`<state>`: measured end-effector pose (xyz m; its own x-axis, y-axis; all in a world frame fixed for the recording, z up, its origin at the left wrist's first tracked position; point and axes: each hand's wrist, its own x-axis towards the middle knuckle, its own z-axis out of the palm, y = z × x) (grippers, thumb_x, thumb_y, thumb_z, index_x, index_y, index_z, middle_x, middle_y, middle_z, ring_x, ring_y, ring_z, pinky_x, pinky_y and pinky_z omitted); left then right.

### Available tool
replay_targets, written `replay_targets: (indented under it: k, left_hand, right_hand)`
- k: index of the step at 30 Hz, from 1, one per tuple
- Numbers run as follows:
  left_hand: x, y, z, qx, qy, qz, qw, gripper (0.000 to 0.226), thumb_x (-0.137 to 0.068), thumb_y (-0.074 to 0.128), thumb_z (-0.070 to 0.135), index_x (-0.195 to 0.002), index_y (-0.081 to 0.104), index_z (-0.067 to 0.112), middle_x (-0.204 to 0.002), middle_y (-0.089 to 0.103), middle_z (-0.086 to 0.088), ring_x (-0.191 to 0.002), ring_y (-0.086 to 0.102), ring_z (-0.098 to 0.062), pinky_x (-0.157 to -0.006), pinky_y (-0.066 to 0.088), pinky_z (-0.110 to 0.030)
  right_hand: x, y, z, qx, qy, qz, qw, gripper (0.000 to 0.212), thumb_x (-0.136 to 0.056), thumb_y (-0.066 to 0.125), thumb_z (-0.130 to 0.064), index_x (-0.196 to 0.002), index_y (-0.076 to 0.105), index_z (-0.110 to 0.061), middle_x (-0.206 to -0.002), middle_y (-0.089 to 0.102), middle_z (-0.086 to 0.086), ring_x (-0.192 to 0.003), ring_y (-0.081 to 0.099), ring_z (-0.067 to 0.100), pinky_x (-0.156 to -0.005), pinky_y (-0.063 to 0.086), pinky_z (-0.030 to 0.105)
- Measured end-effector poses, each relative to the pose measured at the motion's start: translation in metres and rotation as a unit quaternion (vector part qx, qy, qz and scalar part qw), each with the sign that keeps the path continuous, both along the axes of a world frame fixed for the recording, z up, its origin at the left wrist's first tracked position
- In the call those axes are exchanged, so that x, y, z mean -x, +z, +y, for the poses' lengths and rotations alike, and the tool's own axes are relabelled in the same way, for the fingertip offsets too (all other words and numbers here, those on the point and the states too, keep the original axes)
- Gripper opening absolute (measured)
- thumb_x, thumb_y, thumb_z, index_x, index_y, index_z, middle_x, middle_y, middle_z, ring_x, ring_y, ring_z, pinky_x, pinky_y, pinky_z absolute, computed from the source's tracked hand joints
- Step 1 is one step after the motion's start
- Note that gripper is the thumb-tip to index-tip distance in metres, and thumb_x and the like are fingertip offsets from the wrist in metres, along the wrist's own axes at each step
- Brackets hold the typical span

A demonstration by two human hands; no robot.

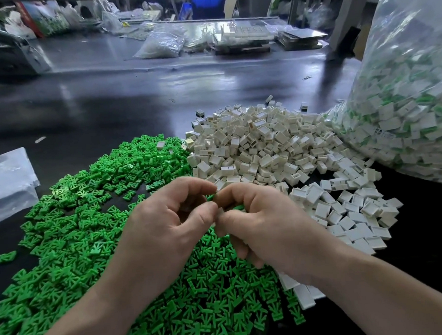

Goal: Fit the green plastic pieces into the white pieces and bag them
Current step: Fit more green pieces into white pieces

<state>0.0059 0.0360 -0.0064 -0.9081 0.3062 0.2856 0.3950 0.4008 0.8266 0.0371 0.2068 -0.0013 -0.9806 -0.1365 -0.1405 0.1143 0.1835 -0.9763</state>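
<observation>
Head view: both hands meet low in the middle, above the seam where the two heaps touch. The left hand (166, 226) has its grip pinched, thumb and forefinger curled toward the right hand (258, 224), whose grip is pinched the same way. Between the thumb tips shows a sliver of a pale piece (220, 214) with a hint of green just above it; the fingers hide the rest, so how far the parts are joined I cannot tell.

The green pieces (72, 226) lie in a wide flat heap across the left and the near edge of the dark counter (108, 96), and both forearms cross over them. The white pieces (259, 144) are heaped just behind and to the right of the hands, trailing down toward the right wrist. One white piece sits on the green heap at its far edge.

A large clear bag (411, 106) stands at the right, touching the white heap — it is filled with white pieces showing green. A flat bag (5, 178) lies at the left edge, just beside the green heap. Far across the counter rest a smaller filled bag (162, 45) and a stack of trays (241, 38), well apart from the work; beyond them the clutter is too blurred to name.
</observation>
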Motion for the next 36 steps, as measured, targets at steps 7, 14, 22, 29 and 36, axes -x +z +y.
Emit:
replay_targets:
  k: [7, 14, 22, 29, 36]
  left_hand:
    - [0.011, -0.001, -0.009, -0.225, -0.022, -0.135, 0.965, 0.027, -0.072, 0.075, 0.045, -0.089, 0.072, 0.025, -0.077, 0.072, -0.007, -0.073, 0.069, -0.023, -0.067, 0.054, -0.028]
    - [0.008, 0.0, -0.004, -0.329, -0.059, -0.211, 0.918, 0.026, -0.07, 0.081, 0.04, -0.081, 0.072, 0.019, -0.069, 0.063, -0.006, -0.063, 0.061, -0.018, -0.051, 0.05, -0.025]
    - [0.006, 0.0, -0.003, -0.335, -0.046, -0.206, 0.918, 0.024, -0.07, 0.08, 0.038, -0.081, 0.072, 0.018, -0.074, 0.066, -0.009, -0.065, 0.063, -0.018, -0.052, 0.05, -0.025]
    - [0.003, -0.004, -0.004, -0.227, -0.016, -0.123, 0.966, 0.031, -0.074, 0.073, 0.051, -0.085, 0.071, 0.023, -0.074, 0.069, -0.007, -0.066, 0.065, -0.019, -0.055, 0.052, -0.025]
    - [-0.002, -0.002, 0.001, -0.274, -0.045, -0.153, 0.948, 0.027, -0.076, 0.071, 0.046, -0.081, 0.07, 0.02, -0.074, 0.067, -0.009, -0.066, 0.064, -0.022, -0.054, 0.051, -0.028]
  right_hand:
    - [0.005, 0.009, 0.006, 0.24, -0.017, -0.094, 0.966, 0.013, -0.092, 0.061, 0.001, -0.096, 0.063, -0.012, -0.077, 0.067, 0.007, -0.044, 0.045, 0.011, -0.035, 0.03, 0.017]
    - [0.004, 0.008, 0.007, 0.271, 0.025, -0.089, 0.958, 0.013, -0.075, 0.073, -0.018, -0.087, 0.07, -0.014, -0.075, 0.064, 0.003, -0.045, 0.045, 0.008, -0.035, 0.031, 0.016]
    - [0.002, 0.004, 0.006, 0.138, -0.009, -0.012, 0.99, 0.009, -0.094, 0.07, -0.018, -0.088, 0.068, -0.012, -0.069, 0.06, 0.0, -0.045, 0.048, 0.01, -0.036, 0.034, 0.017]
    - [0.001, 0.005, 0.007, 0.105, 0.012, 0.043, 0.993, 0.01, -0.095, 0.069, -0.025, -0.087, 0.07, -0.02, -0.07, 0.062, -0.003, -0.046, 0.049, 0.01, -0.037, 0.036, 0.019]
    - [-0.002, 0.005, 0.005, 0.095, -0.004, 0.067, 0.993, 0.013, -0.1, 0.062, -0.02, -0.089, 0.067, -0.014, -0.07, 0.061, -0.003, -0.047, 0.049, 0.011, -0.037, 0.036, 0.021]
